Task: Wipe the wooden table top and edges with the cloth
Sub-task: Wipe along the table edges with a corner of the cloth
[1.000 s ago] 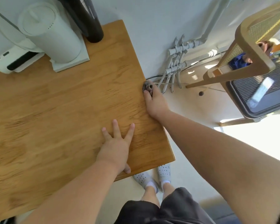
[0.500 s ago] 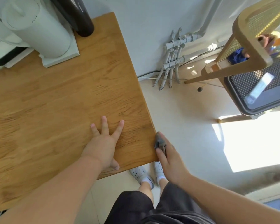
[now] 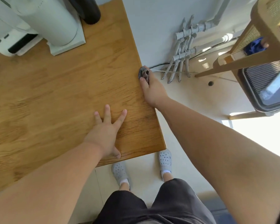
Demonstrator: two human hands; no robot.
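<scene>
Looking straight down at the wooden table [image 3: 58,97] here. The right hand [image 3: 153,90] is on the table's right-hand edge, roughly halfway along it, gripping a bunched-up dark grey cloth [image 3: 143,73]. The cloth sticks out just ahead of the hand and sits right against the edge. The thumb lies along the rim of the top and the rest of the fingers are tucked down the side, so I can't really see how they're curled.

The left hand [image 3: 105,134] isn't holding anything: it's flat on the table top, palm down, fingers straight and spread, near the front right corner, with the thumb close to the front edge.

At the far end of the table there's a tall white kettle-looking thing [image 3: 53,21] on a square base, a smaller white gadget [image 3: 10,46] with a black panel to its left, and something black and round [image 3: 89,12] beside it, all a bit blurry.

Off the table on the right, a cluster of grey pipes [image 3: 183,50] runs down the wall to the pale floor [image 3: 192,101], and a wooden chair [image 3: 259,50] stands further right. At the bottom are the person's dark shorts [image 3: 152,207] and grey clogs [image 3: 119,172], right in front of the table.
</scene>
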